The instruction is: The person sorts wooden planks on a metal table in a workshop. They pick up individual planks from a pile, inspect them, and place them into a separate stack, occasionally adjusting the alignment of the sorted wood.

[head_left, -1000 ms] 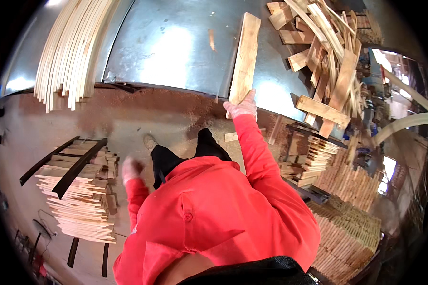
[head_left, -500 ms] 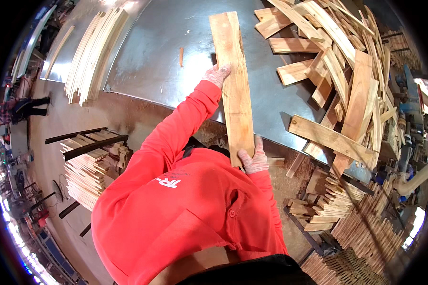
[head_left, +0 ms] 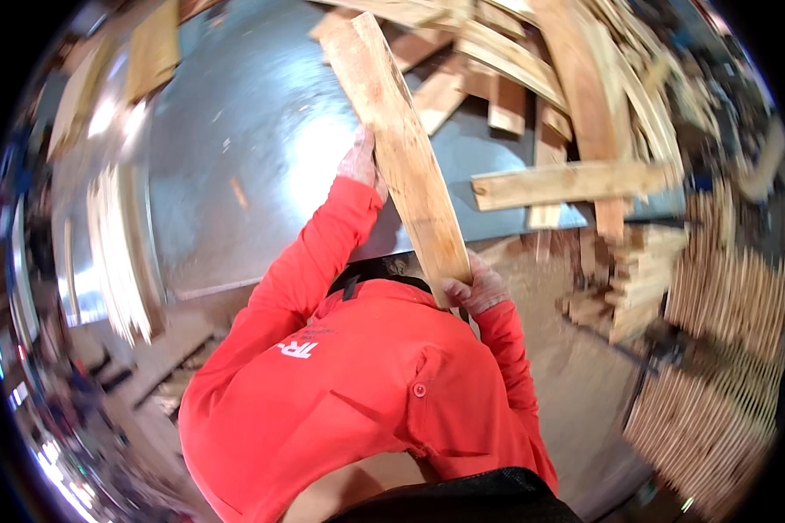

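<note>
- The person holds one long wooden board with both hands.
- The left hand is on the left edge of the board, about halfway up. Its fingers press on the wood, but I cannot tell if they wrap all the way round.
- The right hand grips the low end of the board. Its fingers are clenched tight on that end.
- One hand low and one hand higher looks like a good way to keep such a long board steady.
- The board is up in the air and tilted. Its top end points up and to the left, over the shiny metal worktop.
- To the right of the board, lots of loose wooden planks lie in a messy heap on the worktop.
- Further right of the board and lower down, neat stacks of thin wood stand on the floor.
- Left of the board, pale thin strips lean by the edge of the worktop.
- I see no boxes or bins here. The wood just sits in heaps and stacks.
</note>
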{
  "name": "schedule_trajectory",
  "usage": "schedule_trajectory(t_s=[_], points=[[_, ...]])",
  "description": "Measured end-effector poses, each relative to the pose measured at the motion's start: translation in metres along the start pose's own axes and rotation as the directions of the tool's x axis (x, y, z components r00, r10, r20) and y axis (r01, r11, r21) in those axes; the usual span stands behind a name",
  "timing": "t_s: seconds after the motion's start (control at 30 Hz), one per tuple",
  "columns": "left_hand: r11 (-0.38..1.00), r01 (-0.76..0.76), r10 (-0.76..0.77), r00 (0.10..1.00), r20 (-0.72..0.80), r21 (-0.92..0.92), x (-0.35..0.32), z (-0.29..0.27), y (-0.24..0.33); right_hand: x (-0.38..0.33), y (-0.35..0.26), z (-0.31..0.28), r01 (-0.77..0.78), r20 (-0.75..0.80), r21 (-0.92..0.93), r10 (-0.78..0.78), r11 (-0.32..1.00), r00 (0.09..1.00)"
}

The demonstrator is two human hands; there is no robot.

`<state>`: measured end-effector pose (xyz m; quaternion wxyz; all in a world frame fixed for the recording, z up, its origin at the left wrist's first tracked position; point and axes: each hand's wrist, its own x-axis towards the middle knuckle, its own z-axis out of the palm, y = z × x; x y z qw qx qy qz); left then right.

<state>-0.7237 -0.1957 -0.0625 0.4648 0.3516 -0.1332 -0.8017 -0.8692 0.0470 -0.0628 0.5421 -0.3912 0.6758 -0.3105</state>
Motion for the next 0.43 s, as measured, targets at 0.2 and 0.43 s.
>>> schedule_trajectory(t_s=[0.2, 0.43], points=[[0.726, 0.061, -0.404, 0.844, 0.353, 0.685, -0.053, 0.015, -0.095, -0.012, -0.052, -0.01, 0.268, -0.626, 0.254, -0.054, 0.929, 0.778], [0.643, -0.456, -0.618, 0.167, 0.769, 0.615, 0.027, -0.03, -0.187, -0.15, -0.024, 0.067, 0.074, -0.821, 0.523, 0.479, 0.849, 0.311]])
